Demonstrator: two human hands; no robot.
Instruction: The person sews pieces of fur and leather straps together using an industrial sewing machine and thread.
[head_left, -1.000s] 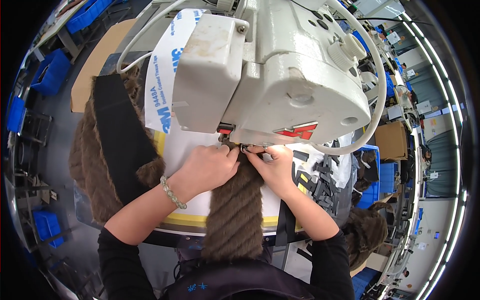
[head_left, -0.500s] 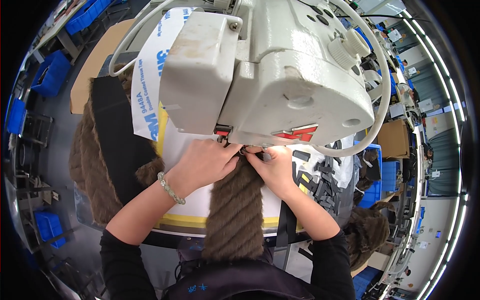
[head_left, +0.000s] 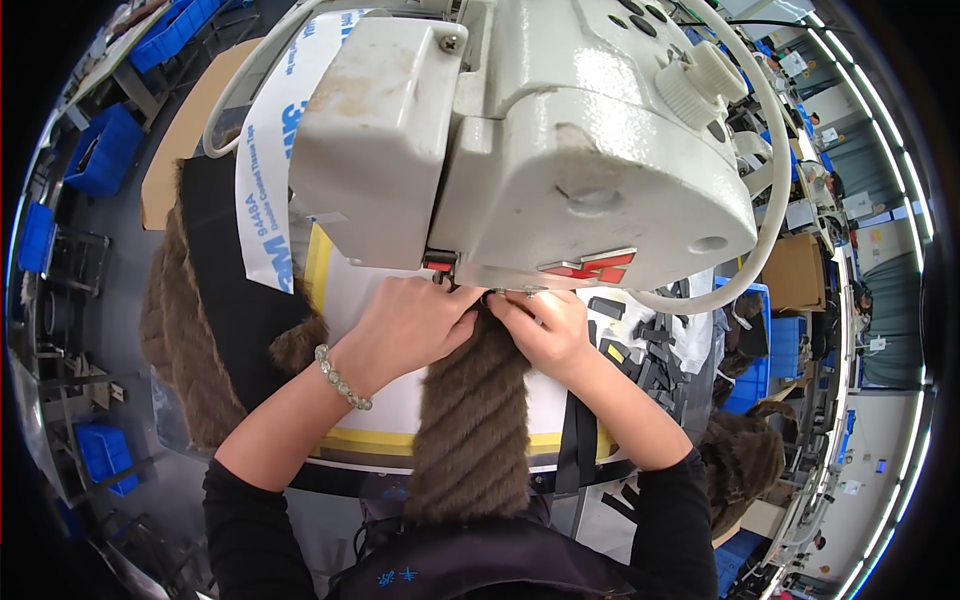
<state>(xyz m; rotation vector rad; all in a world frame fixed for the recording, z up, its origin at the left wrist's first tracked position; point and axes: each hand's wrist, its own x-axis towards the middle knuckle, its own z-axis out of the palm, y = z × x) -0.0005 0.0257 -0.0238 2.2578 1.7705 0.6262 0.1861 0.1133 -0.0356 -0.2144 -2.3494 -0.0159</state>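
Note:
A long strip of brown fur [head_left: 470, 430] runs from my lap up to the needle area of a white sewing machine [head_left: 590, 170]. My left hand [head_left: 415, 322] is closed at the strip's far left edge, fingertips beneath the machine head and thumb bent inward. On the opposite edge, my right hand [head_left: 548, 335] pinches the same end, thumb and fingers close to the left fingertips. Something small and dark shows between the two hands, too covered to name. The machine head hides the needle and the strip's far tip.
Brown fur with a black backing panel [head_left: 215, 260] is heaped at the left. Many short black strap pieces [head_left: 655, 355] lie on the right of the table. Blue-printed white tape paper [head_left: 265, 200] hangs beside the machine. A blue bin [head_left: 750, 385] stands farther right.
My right fingers have shifted slightly and bent over the strip's end. My left hand keeps its place. The view has tilted a little; the fur strip has hardly moved.

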